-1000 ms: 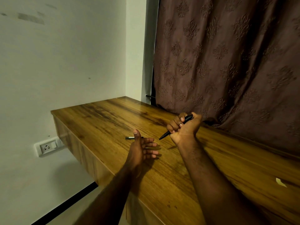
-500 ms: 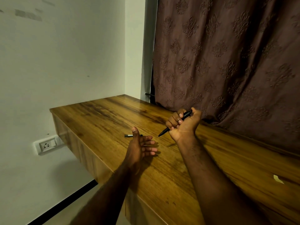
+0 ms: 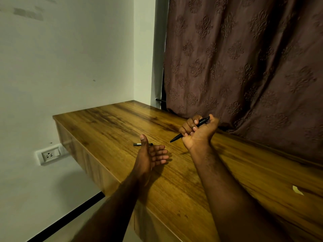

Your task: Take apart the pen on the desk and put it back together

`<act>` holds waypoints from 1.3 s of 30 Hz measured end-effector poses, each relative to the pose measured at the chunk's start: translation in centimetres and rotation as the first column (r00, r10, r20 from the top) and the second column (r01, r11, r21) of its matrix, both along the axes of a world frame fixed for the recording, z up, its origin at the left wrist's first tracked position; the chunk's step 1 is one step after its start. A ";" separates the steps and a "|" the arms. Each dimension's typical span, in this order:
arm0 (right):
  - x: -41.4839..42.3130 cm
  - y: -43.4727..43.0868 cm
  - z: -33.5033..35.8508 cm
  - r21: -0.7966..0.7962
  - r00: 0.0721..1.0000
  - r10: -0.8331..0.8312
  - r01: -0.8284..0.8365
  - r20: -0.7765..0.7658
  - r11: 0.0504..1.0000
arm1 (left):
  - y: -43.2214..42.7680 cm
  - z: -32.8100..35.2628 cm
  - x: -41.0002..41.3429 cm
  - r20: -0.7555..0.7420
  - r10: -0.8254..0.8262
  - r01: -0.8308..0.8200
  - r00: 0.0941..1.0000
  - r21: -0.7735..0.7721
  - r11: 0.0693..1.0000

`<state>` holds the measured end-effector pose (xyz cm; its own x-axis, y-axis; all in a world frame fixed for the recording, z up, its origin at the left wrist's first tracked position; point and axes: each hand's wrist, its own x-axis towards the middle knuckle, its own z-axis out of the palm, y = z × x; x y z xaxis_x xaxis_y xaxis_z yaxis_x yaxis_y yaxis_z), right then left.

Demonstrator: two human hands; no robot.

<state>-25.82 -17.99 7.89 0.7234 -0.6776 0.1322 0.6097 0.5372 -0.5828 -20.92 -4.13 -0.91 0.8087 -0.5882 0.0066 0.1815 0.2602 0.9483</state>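
A slim black pen [image 3: 178, 136] slants down to the left, its tip just above the wooden desk [image 3: 113, 123]. My right hand [image 3: 199, 135] is fisted around its upper half, thumb near the top end. My left hand [image 3: 150, 157] hovers over the desk's near-left part, palm turned right, fingers spread and holding nothing. Behind its thumb a short dark pen part [image 3: 137, 144] with a pale band lies flat on the desk, partly hidden by the thumb.
A brown patterned curtain [image 3: 244, 67] hangs along the desk's far edge. A white wall with a socket [image 3: 49, 155] is to the left, below the desk's left edge. A small pale scrap [image 3: 297, 190] lies on the desk at the right.
Both hands keep nearly the same pose. The right hand with the pen has lifted slightly. The small part on the desk has not moved.
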 end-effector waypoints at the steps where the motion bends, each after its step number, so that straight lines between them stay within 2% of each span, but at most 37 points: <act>1: 0.0 0.0 0.0 -0.003 1.000 -0.004 0.004 -0.003 1.000 | 0.0 0.0 0.0 0.003 -0.004 0.004 1.000 -0.002 1.000; 19: -0.1 0.2 0.0 -0.001 0.999 -0.032 0.032 -0.032 0.999 | 0.1 0.1 -0.1 0.015 -0.005 0.005 1.000 0.004 1.000; 39: 0.3 -0.3 -0.2 0.011 0.999 -0.040 0.039 0.004 0.999 | 0.0 -0.4 0.2 0.034 -0.027 0.028 0.999 -0.018 0.999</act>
<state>-25.57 -18.34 7.73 0.6956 -0.7071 0.1272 0.6329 0.5192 -0.5744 -20.74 -4.09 -1.27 0.7914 -0.6097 0.0445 0.1572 0.2734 0.9490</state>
